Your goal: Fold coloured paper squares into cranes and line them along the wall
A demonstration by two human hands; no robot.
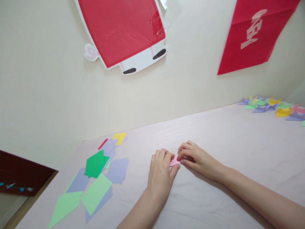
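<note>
A small folded piece of pink paper (175, 161) lies on the cloth-covered surface between my two hands. My left hand (162, 168) grips its left side, with the thumb below and the fingers curled over the top. From the right, my right hand (195, 157) pinches the paper's other end between thumb and fingertips. Much of the pink paper is hidden under my fingers, so its exact folded shape cannot be made out.
Loose paper sheets lie at the left: light green (96, 194), dark green (96, 164), lavender (118, 170) and yellow (120, 137). Several folded coloured paper pieces (283, 111) sit at the far right by the wall (190, 86). Red decorations hang above.
</note>
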